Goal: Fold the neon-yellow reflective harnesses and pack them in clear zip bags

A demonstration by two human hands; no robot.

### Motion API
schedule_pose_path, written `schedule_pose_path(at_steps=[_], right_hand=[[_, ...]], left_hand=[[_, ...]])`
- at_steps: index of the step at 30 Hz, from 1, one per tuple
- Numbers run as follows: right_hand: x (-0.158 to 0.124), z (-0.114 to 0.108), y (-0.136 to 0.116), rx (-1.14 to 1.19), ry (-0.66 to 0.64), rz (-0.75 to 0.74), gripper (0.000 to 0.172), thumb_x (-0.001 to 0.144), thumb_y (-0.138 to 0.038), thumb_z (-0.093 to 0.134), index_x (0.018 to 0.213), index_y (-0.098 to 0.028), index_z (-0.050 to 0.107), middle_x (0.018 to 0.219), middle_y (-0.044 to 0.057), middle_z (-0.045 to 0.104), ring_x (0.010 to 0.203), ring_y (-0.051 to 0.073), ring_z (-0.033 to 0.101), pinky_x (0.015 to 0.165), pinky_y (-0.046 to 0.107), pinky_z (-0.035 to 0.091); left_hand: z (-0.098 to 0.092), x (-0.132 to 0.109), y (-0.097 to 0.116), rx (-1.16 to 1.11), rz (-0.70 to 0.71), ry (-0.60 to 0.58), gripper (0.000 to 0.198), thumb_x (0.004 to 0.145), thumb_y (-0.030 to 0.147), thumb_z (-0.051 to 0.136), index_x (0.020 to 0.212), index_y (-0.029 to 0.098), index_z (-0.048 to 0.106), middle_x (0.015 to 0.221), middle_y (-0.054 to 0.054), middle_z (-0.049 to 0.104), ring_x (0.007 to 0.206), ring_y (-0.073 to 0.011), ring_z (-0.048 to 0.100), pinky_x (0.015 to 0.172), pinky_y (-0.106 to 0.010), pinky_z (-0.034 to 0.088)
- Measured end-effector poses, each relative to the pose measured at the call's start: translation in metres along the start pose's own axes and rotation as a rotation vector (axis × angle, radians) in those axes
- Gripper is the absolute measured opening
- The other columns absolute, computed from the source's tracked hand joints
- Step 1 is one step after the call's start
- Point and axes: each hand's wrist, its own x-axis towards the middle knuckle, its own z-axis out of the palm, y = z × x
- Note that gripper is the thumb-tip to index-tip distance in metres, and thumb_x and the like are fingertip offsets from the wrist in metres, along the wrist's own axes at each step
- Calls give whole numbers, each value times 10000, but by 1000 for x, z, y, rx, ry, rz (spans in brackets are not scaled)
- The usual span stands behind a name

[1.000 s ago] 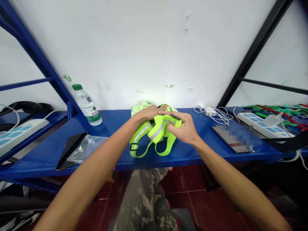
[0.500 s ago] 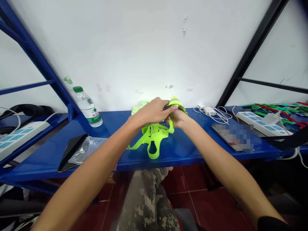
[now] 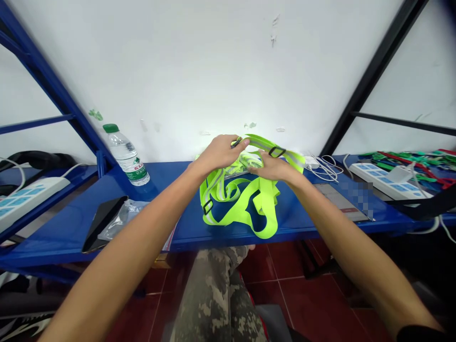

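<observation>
A fluorescent yellow-green reflective strap harness (image 3: pixel 244 209) with grey stripes and black slider buckles lies in loose loops on the blue table (image 3: pixel 188 232). My left hand (image 3: pixel 225 151) pinches one end of it, beside a small dark fitting, above the tabletop. From there the strap runs right, past a black buckle (image 3: pixel 277 152), over my right wrist. My right hand (image 3: pixel 271 167) is below that stretch, thumb and fingers apart, pointing left; more webbing hangs beneath its palm. Behind the hands lies a pile of similar yellow-green material (image 3: pixel 237 164), partly in clear plastic.
A water bottle (image 3: pixel 128 159) stands at the left rear. Nearer are a dark flat case (image 3: pixel 103 223) and a clear plastic bag (image 3: pixel 123 218). A white charger cable (image 3: pixel 326 168) and a tablet-like device (image 3: pixel 342 202) lie right. Power strips (image 3: pixel 388 180) flank both sides; the wall is behind.
The strap's bundled part has opened out, with a stretch now spanning from my left hand across my right wrist. My right hand's fingers have spread. The loops on the table lie wider.
</observation>
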Motion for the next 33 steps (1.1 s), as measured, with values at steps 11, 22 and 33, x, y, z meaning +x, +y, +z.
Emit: schedule_pose_path(at_steps=[11, 22, 33], right_hand=[[-65, 1, -1, -179, -469, -310, 477, 766, -391, 723, 1205, -206, 696, 1465, 98, 506, 1308, 360, 505, 1071, 438, 419], [-62, 8, 22, -75, -509, -263, 787, 562, -261, 847, 1313, -222, 613, 1542, 127, 381, 1424, 376, 334, 1123, 446, 355], [-40, 15, 25, 402, 108, -114, 222, 817, -258, 589, 953, -137, 717, 871, 78, 733, 740, 213, 673, 673, 318, 519]], left_hand=[[5, 2, -25, 30, -247, 102, 432, 931, 520, 398, 795, 168, 608, 826, -95, 647, 816, -211, 563, 718, -304, 382], [6, 1, -24, 14, -225, 121, 413, 930, 502, 427, 811, 163, 631, 866, -112, 659, 830, -223, 582, 744, -329, 395], [19, 3, -29, 35, -149, 192, 414, 934, 513, 424, 737, 177, 563, 748, -69, 598, 726, -184, 517, 663, -297, 343]])
